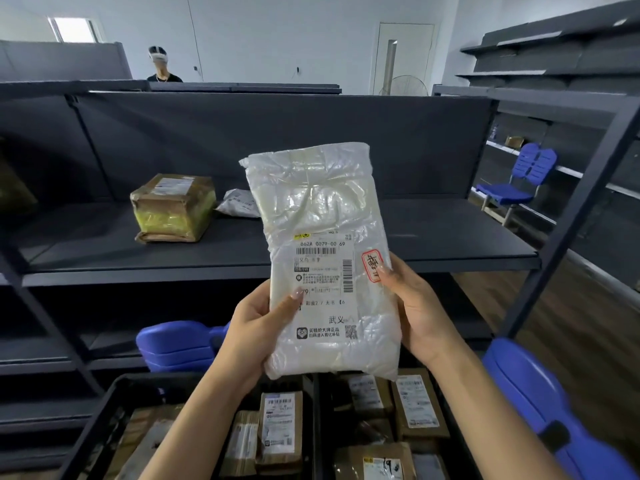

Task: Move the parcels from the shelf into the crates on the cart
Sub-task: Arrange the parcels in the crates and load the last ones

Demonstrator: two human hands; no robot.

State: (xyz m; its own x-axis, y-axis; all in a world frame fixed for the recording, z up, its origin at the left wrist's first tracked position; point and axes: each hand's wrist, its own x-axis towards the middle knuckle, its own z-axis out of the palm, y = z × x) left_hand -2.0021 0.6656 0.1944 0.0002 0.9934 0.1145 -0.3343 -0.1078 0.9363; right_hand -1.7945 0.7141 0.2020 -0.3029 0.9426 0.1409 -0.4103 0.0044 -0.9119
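Note:
I hold a white plastic parcel [322, 237] upright in front of me, its shipping label facing me. My left hand [256, 327] grips its lower left edge and my right hand [415, 306] grips its lower right edge. On the dark shelf [433, 244] behind it sit a taped brown box [171, 207] and a small grey bag [239, 202]. Below my hands, two black crates [104, 410] on the cart hold several brown parcels [280, 431].
A blue chair [516, 185] stands at the right by more shelving [554, 57]. Blue plastic seats lie low at the left [180, 344] and at the right [540, 396]. A person [161, 65] stands behind the shelf.

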